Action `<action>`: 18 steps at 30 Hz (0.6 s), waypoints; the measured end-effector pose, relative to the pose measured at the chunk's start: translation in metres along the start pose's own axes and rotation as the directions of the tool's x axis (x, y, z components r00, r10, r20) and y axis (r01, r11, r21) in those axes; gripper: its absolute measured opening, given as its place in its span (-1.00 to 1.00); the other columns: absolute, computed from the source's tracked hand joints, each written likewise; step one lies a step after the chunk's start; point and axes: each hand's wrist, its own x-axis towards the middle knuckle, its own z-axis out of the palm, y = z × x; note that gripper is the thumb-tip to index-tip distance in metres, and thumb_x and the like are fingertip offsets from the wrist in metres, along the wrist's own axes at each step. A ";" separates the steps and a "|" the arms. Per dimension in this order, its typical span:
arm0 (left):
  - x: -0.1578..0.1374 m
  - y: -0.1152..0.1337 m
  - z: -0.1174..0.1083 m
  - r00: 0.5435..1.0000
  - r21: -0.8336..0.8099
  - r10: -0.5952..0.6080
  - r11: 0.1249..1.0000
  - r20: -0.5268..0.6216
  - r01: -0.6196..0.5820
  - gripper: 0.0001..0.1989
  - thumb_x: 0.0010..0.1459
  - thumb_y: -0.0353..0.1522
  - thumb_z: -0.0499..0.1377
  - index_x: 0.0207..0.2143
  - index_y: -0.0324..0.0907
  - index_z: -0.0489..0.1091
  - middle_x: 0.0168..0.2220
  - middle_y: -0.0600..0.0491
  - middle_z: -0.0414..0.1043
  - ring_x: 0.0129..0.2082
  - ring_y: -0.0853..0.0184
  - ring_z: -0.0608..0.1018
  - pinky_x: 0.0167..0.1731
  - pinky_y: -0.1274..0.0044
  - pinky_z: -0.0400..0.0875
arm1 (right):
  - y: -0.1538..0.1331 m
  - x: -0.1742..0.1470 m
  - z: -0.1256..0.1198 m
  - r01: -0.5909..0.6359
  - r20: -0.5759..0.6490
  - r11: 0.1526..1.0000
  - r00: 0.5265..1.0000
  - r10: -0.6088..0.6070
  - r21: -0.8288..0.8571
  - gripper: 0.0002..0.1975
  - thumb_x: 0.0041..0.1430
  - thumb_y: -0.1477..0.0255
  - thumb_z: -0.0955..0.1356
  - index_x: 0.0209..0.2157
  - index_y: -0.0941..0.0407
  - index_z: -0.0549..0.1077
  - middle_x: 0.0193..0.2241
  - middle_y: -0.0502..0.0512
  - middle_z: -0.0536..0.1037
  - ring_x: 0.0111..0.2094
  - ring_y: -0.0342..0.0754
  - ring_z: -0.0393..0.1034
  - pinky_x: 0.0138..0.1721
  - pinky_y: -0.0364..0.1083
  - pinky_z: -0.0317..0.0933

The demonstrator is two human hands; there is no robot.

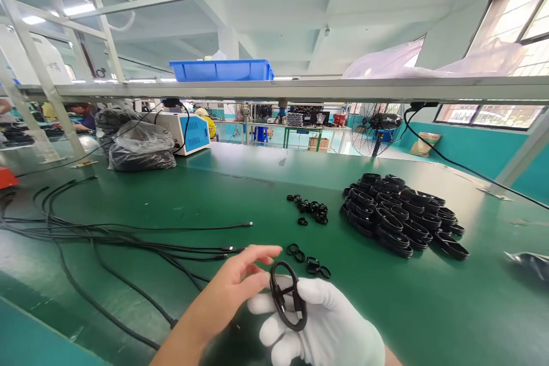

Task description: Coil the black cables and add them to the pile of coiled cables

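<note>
A coiled black USB cable (275,295) rests in my right hand (330,320), which wears a white glove. The gloved thumb presses the coil against the fingers, and a metal plug shows inside the loop. My bare left hand (240,277) is beside the coil's left side with thumb and fingers apart; its fingertips come close to the coil, and whether they touch I cannot tell. Just beyond my hands lie several small black rings (313,266). Farther off is a cluster of more such rings (315,207). Straight loose cables (171,247) stretch along the left, plugs toward the middle.
A large pile of coiled black cables (394,211) sits at right on the green table (240,194). Plastic bags of black items (141,146) and a blue-white machine (189,132) stand at back left. A shelf (300,90) crosses above, carrying a blue bin (221,71).
</note>
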 end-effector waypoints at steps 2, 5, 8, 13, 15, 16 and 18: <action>0.006 -0.006 -0.003 0.990 -0.190 0.045 0.982 0.134 -0.018 -0.66 0.04 -0.27 0.17 -0.10 -0.12 0.40 -0.13 0.00 0.40 -0.18 0.27 0.43 -0.17 0.49 0.30 | 0.000 -0.001 0.001 -0.122 0.028 0.993 0.992 0.122 -0.008 -0.44 0.01 0.16 0.27 -0.11 0.34 0.41 -0.30 0.20 0.50 -0.34 -0.09 0.43 -0.20 -0.12 0.21; 0.012 -0.015 -0.003 0.991 -0.276 0.075 0.960 0.108 -0.042 -0.70 0.00 -0.27 0.22 -0.19 -0.18 0.43 -0.26 0.02 0.44 -0.23 0.28 0.45 -0.19 0.50 0.31 | 0.002 0.003 0.002 -0.059 -0.114 0.994 0.992 0.048 -0.093 -0.44 0.03 0.10 0.26 -0.14 0.30 0.40 -0.29 0.20 0.47 -0.38 -0.08 0.42 -0.29 -0.11 0.24; 0.016 -0.020 -0.001 0.999 -0.147 0.031 0.989 0.014 -0.028 -0.77 0.01 -0.33 0.21 -0.22 -0.17 0.43 -0.27 0.04 0.44 -0.20 0.28 0.45 -0.14 0.48 0.29 | 0.005 0.010 0.006 0.080 -0.297 0.958 0.941 -0.164 -0.276 -0.50 -0.06 0.14 0.35 -0.14 0.18 0.33 -0.21 0.17 0.38 -0.40 -0.07 0.41 -0.43 -0.09 0.26; 0.016 -0.020 0.003 0.997 -0.095 -0.003 0.995 -0.076 -0.005 -0.74 0.11 -0.24 0.12 -0.17 -0.15 0.42 -0.18 0.00 0.46 -0.12 0.25 0.45 -0.06 0.43 0.28 | 0.002 0.015 0.016 -0.102 -0.520 0.866 0.831 -0.196 -0.490 -0.44 -0.23 0.41 0.38 -0.10 0.15 0.21 -0.22 0.13 0.34 -0.57 -0.15 0.39 -0.55 -0.13 0.21; 0.016 -0.021 0.003 0.984 -0.097 -0.046 0.995 -0.172 0.029 -0.69 0.13 -0.18 0.08 -0.18 -0.15 0.43 -0.17 -0.01 0.48 -0.14 0.25 0.47 -0.05 0.41 0.30 | 0.001 0.015 0.017 -0.075 -0.512 0.872 0.832 -0.213 -0.484 -0.48 -0.20 0.38 0.35 -0.11 0.13 0.21 -0.21 0.13 0.35 -0.59 -0.17 0.38 -0.57 -0.13 0.19; 0.016 -0.022 0.002 0.973 -0.088 -0.059 0.995 -0.224 0.041 -0.66 0.12 -0.15 0.08 -0.19 -0.16 0.43 -0.18 -0.02 0.49 -0.16 0.24 0.49 -0.06 0.40 0.31 | 0.000 0.015 0.016 -0.055 -0.498 0.875 0.839 -0.222 -0.482 -0.50 -0.20 0.38 0.34 -0.13 0.13 0.22 -0.21 0.12 0.36 -0.59 -0.18 0.37 -0.55 -0.13 0.19; 0.016 -0.025 -0.002 0.951 -0.049 -0.065 0.997 -0.302 0.053 -0.62 0.09 -0.10 0.09 -0.20 -0.18 0.43 -0.20 -0.04 0.50 -0.20 0.22 0.51 -0.09 0.39 0.34 | -0.001 0.015 0.016 -0.049 -0.499 0.864 0.832 -0.243 -0.501 -0.52 -0.24 0.44 0.33 -0.16 0.14 0.26 -0.29 0.07 0.38 -0.60 -0.19 0.33 -0.50 -0.11 0.18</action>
